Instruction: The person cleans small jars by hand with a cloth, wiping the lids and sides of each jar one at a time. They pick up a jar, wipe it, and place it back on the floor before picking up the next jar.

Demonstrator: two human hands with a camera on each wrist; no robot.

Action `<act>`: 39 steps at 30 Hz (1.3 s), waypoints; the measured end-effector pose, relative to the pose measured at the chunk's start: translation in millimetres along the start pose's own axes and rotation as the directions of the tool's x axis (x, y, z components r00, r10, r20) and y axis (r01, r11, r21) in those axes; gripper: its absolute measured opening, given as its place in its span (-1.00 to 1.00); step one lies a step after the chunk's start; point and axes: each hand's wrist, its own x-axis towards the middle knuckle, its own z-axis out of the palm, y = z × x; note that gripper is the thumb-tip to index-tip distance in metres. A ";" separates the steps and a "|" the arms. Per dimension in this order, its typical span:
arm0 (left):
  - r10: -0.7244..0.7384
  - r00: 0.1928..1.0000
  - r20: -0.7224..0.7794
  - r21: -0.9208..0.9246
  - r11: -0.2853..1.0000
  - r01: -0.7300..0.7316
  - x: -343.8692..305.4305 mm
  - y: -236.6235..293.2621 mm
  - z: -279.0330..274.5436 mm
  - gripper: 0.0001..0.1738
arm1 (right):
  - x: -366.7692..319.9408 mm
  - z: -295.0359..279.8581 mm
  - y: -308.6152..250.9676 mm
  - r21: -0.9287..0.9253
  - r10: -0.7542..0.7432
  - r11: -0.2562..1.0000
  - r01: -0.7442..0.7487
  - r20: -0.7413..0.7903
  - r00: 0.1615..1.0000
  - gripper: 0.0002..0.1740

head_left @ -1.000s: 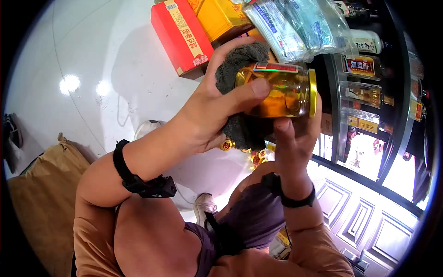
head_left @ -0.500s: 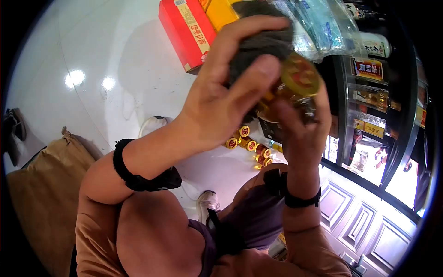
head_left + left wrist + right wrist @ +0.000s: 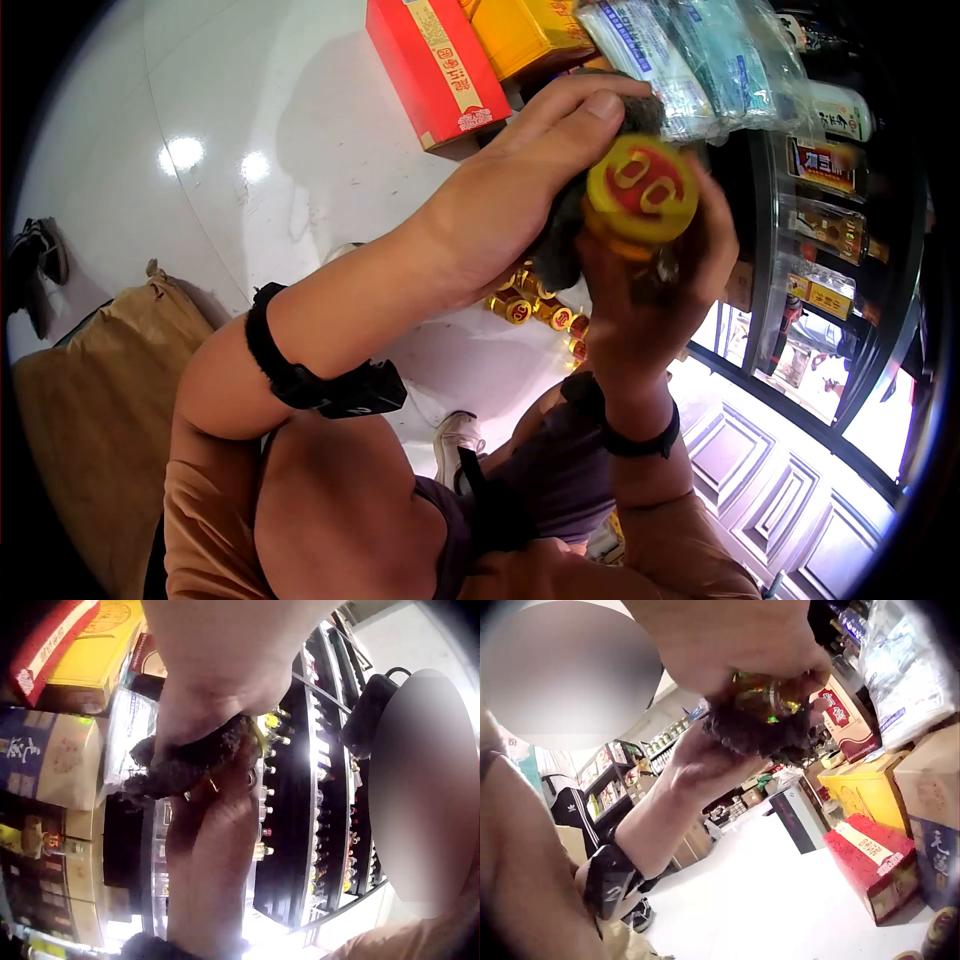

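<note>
My right hand (image 3: 655, 320) grips a glass jar of amber contents, its gold lid (image 3: 640, 190) with a red emblem turned up toward the head camera. A dark grey cloth (image 3: 562, 245) is held by my left hand (image 3: 510, 195), which wraps it against the jar's left side. In the right wrist view the jar (image 3: 769, 697) shows between my fingers, the cloth (image 3: 757, 736) bunched beneath it. The left wrist view has the cloth (image 3: 187, 766) between both hands, hiding most of the jar.
Several similar small jars (image 3: 516, 309) stand on the white floor below. Beyond my hands are a red box (image 3: 430, 75), a yellow box (image 3: 530, 38) and plastic-wrapped packs (image 3: 650, 75). A bottle shelf (image 3: 768, 215) rises at right; a brown sack (image 3: 110, 380) lies at left.
The jar has turned from lying sideways, label showing, to lid facing the head camera. My left hand has shifted with the cloth from round the jar's base to its side.
</note>
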 end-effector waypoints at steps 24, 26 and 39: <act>0.100 0.992 -0.073 -0.140 0.984 -0.110 -35.2 8.7 -8.0 -0.43 | 12.7 12.5 -10.2 -0.204 -0.245 0.944 0.260 0.098 0.965 -0.04; 0.107 0.993 -0.052 -0.165 0.980 -0.114 -37.1 9.3 -3.2 -0.45 | 10.2 16.2 -17.5 -0.241 -0.221 0.941 0.239 0.098 0.970 -0.04; 0.011 1.000 -0.014 -0.281 0.960 -0.014 -19.3 -0.9 0.1 -0.37 | 6.7 -4.6 -17.1 -0.149 -0.108 0.978 0.146 0.235 0.966 -0.28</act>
